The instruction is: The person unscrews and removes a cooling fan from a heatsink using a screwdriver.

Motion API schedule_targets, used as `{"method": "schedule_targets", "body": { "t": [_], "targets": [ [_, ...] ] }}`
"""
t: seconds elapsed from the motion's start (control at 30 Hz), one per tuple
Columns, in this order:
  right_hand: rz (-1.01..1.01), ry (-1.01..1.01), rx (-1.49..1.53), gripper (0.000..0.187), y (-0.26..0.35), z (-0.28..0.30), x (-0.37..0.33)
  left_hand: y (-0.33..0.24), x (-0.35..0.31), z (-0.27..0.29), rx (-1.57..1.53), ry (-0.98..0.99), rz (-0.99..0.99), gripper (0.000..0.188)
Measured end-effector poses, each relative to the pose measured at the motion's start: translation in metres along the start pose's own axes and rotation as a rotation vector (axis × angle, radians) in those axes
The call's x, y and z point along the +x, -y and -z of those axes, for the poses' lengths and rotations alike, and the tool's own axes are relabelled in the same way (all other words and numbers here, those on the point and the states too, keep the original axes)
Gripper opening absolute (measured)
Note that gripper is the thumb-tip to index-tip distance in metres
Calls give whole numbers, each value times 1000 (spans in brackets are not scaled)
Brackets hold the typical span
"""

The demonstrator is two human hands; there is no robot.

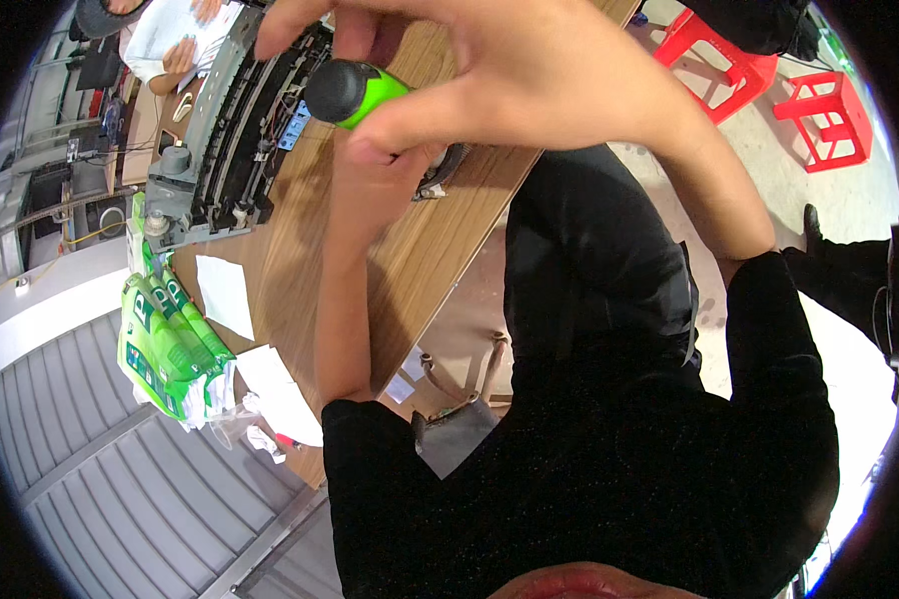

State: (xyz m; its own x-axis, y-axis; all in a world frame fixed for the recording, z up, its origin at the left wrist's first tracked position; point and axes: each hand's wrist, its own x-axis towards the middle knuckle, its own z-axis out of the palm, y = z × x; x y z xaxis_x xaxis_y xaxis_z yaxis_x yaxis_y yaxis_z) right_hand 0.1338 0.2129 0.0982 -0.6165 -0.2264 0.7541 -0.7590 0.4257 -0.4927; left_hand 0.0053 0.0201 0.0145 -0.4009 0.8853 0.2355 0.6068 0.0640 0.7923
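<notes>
My right hand [539, 75] reaches across the top of the view. Its thumb and fingers are closed around the handle of a screwdriver [378, 98], bright green with a rounded black end; the shaft is hidden. My left hand [380, 185] is raised just below it, mostly covered by the right thumb, so its fingers and any grip do not show. Left of both hands, a long grey and black machine frame [220, 130], like a printer's, lies on the wooden table [300, 215]. A small dark part with wires [440, 180] shows partly beside my left hand.
Green and white packets [175, 339] and white paper sheets [225, 295] lie at the table's left end. Across the table are another person's hands [180, 58]. Red plastic stools [824, 120] stand on the floor at right. A chair [464, 429] is below the table edge.
</notes>
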Motion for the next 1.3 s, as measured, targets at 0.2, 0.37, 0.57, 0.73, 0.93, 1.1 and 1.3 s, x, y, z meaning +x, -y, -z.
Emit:
{"method": "schedule_targets", "body": {
  "t": [0.2, 0.37, 0.57, 0.73, 0.93, 1.1, 1.3],
  "targets": [
    [1, -4, -100, 51, 4, -6, 1, -10, 3, 1, 69, 9, -84, 10],
    [-123, -93, -192, 57, -3, -18, -1, 4, -3, -3, -1, -12, 24, 7],
    [-498, -60, 545, 57, 14, -11, 3, -12, -3, 2, 207, 51, 102, 10],
    [-110, -186, -281, 59, -20, -32, 2, 14, -8, -1, -54, 22, 118, 12],
    [-212, -121, 265, 51, 0, -13, -7, -15, 5, -2, 156, 107, -59, 19],
    [-107, -327, -247, 49, 14, -37, 11, 11, -5, -1, 30, 102, 151, 19],
    [-214, -149, 153, 51, 18, -16, 4, -5, 2, 6, 181, 145, 64, 21]
  ]
}}
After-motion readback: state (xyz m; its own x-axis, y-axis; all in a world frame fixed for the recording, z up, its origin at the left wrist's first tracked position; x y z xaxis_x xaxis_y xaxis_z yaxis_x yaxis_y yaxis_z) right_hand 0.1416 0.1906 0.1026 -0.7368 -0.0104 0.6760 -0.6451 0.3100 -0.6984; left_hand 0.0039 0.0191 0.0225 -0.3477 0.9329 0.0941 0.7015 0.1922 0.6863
